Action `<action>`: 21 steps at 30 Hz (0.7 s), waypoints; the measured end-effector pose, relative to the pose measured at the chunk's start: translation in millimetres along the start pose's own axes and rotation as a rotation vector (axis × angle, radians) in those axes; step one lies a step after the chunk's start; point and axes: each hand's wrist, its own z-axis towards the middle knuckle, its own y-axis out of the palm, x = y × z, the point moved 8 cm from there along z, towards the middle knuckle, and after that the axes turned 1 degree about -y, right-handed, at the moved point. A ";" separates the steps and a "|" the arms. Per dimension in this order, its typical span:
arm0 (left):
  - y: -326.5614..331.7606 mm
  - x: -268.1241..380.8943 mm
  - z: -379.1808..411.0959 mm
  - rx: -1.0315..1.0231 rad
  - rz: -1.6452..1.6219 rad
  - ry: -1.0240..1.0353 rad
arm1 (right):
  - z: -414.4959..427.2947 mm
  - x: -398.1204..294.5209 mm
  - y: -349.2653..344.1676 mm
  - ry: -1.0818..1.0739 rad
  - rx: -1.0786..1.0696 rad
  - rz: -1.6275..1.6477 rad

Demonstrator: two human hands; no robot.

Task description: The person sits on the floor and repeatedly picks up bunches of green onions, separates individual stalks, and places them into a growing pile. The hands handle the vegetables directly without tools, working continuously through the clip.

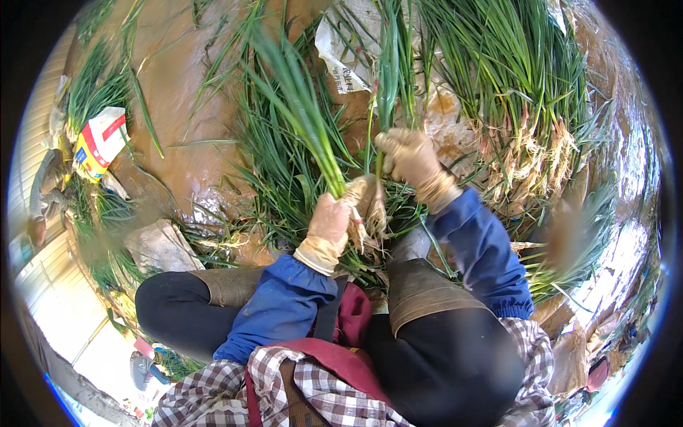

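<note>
My left hand (pixel 333 219), in a pale glove, grips a bunch of green garlic (pixel 315 133) low on its stems, leaves pointing up and away. Roots hang below that fist. Just to the right, my gloved right hand (pixel 408 157) closes around a single green garlic stalk (pixel 388 85). Pale roots dangle under it, close to the left hand's roots; I cannot tell whether they touch. Beneath both hands, between my boots, lies a loose heap of green garlic (pixel 272 165).
A thick pile of green garlic (pixel 528 107), roots towards me, lies at the right on a white printed sack (pixel 341 53). Wet muddy ground (pixel 176 91) stretches left. There stand a red-and-yellow bag (pixel 101 144) and a person (pixel 50 181). Flattened sacking (pixel 163 248) lies by my left knee.
</note>
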 end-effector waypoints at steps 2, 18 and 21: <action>4.4 -21.0 -0.6 -0.036 -0.154 -0.112 | -19.4 -12.4 27.4 -0.424 0.146 -0.630; 5.0 -22.6 -6.4 -0.114 -0.507 -0.312 | -37.6 38.0 54.7 0.214 -0.463 0.179; 13.2 34.9 -13.1 -0.393 -0.770 0.008 | -26.5 39.8 22.6 0.219 -0.355 0.186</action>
